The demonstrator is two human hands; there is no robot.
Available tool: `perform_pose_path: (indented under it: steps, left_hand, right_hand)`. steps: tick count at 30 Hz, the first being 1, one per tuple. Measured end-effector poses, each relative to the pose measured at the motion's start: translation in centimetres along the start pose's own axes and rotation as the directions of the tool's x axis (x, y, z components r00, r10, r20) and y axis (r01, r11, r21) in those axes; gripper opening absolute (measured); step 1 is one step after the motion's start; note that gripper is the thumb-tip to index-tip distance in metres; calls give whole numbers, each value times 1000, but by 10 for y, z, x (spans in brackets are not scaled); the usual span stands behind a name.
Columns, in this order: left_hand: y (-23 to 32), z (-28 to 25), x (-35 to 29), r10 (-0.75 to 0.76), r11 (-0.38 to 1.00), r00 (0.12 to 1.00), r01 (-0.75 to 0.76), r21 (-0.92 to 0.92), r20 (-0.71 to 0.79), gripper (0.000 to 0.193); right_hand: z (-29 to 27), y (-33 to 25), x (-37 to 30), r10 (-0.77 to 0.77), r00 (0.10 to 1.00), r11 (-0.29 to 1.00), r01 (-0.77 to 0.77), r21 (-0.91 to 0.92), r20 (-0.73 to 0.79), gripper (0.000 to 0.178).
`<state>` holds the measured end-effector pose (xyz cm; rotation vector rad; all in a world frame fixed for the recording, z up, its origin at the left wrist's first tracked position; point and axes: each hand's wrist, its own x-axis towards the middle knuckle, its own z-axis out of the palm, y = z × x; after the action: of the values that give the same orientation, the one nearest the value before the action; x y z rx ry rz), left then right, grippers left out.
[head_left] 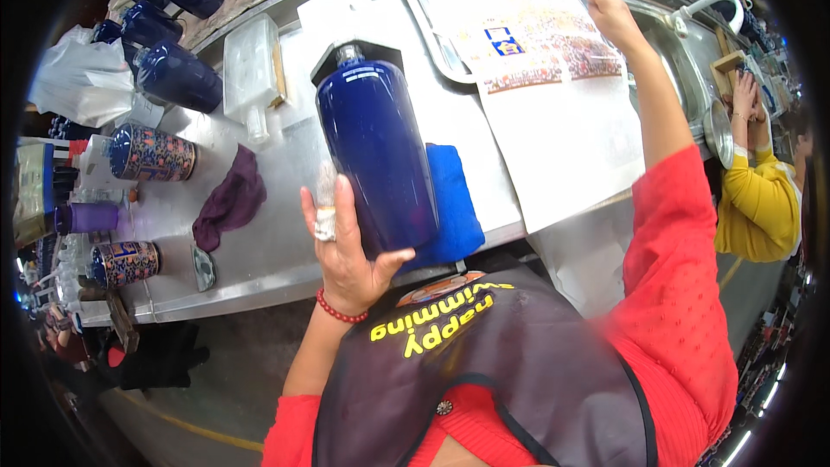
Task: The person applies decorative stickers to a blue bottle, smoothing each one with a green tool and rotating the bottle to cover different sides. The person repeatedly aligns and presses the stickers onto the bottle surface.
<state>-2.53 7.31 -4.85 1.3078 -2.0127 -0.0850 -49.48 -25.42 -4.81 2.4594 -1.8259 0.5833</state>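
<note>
A glossy dark blue vase [372,138] lies in front of me, its narrow neck pointing away and its broad base towards me. My left hand [350,246] holds it at the base end, fingers along its left side and thumb at the base edge. White wrapping covers one or two of those fingers. At the right, my right hand [612,15] is closed at the edge of a large white sheet with printed patterns [566,121]. The sheet lies partly over a metal tray [424,13]. A blue cloth [454,203] is beside the vase.
A purple cloth [229,199] and a clear plastic box [251,65] lie on the metal worktop [281,246]. Patterned vases [154,154] and more blue vases [180,76] stand left. A sink [692,69] with a white tap [713,2] is right. Beyond it, a person in yellow sleeves [761,199] works.
</note>
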Motion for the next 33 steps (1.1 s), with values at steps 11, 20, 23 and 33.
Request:
perform_pose_path:
  steps: [11,20,23,33]
  left_hand:
    - [-11,-2,-3,-4,996,998,9,-83,65,105]
    - [-16,6,-16,-42,990,998,48,-131,49,105]
    - [-17,7,-17,-49,987,998,56,-149,51,106]
    - [-15,2,-19,-99,979,991,113,-168,86,108]
  right_hand:
    - [93,78,142,253,966,902,-216,-373,51,90]
    - [90,103,165,111,994,886,-92,-455,13,60]
    - [79,84,155,37,998,945,-54,-322,-60,50]
    - [11,11,118,-25,960,944,-69,-322,-279,17]
